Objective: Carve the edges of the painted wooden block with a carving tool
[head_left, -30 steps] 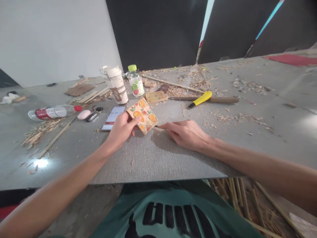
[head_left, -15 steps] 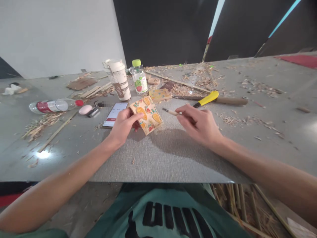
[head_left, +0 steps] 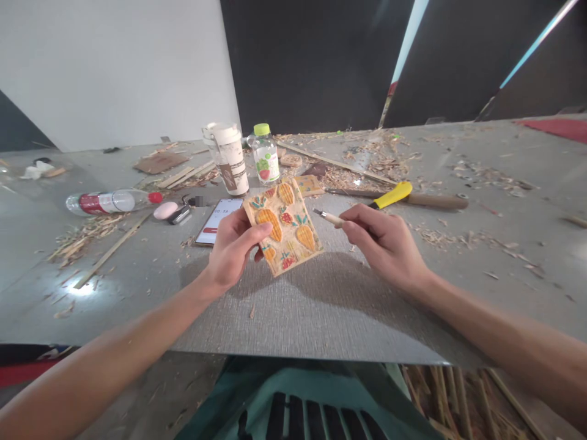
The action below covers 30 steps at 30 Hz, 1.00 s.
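1. Left hand [head_left: 236, 244]: pinching carved fruit-pattern panel [head_left: 291, 227] between thumb and fingers, tilted over surface [head_left: 293, 321].
2. Right hand [head_left: 383, 241]: pinching pale-handled carving tool [head_left: 331, 218]; tip near panel's 2 o'clock edge, not touching.
3. Phone [head_left: 219, 219]: panel's 9 o'clock, partly behind left hand.
4. Green-capped bottle [head_left: 266, 160]: upright, near 12.

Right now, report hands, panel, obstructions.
Left hand gripping patterned panel. Right hand holding slim tool, tip off panel. Yellow-handled tool lying beyond right hand.

1 head-worn view, facing forward and down, above table [head_left: 293, 327]
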{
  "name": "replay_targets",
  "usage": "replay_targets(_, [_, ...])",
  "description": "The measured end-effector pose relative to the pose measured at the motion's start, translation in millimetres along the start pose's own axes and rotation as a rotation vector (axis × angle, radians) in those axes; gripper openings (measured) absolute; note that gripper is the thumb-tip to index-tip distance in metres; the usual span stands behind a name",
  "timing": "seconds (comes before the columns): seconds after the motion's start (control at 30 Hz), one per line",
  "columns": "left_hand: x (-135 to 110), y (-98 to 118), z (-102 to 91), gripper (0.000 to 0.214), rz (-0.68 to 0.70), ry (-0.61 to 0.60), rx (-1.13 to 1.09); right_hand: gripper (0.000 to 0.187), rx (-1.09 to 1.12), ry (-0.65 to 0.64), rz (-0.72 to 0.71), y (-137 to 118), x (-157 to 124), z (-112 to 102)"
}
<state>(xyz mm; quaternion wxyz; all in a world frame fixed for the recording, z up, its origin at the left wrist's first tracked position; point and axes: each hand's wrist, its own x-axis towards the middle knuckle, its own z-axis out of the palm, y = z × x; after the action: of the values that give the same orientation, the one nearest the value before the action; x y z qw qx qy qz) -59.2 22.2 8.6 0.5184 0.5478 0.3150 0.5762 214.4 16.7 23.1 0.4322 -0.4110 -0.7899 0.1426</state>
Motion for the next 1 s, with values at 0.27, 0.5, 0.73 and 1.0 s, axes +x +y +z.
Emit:
replay_targets(0.27, [1, -1, -0.5, 0.019, 0.018, 0.017, -0.026, 0.024, 0.013, -0.007, -0.022, -2, 0, -1])
replay_targets(0.5, [3, 1, -0.9, 0.021, 0.02, 0.056, -0.039, 0.021, 0.03, -0.026, -0.062, 2, -1, 3])
replay_targets(0.73, [4, 2, 1.2, 0.015, 0.014, 0.074, -0.018, 0.017, 0.062, -0.035, -0.142, -1, -2, -2])
replay_targets(1.0, [3, 1, 1.3, 0.012, 0.007, 0.063, 0.02, 0.01, 0.098, -0.075, -0.307, -10, -8, -9])
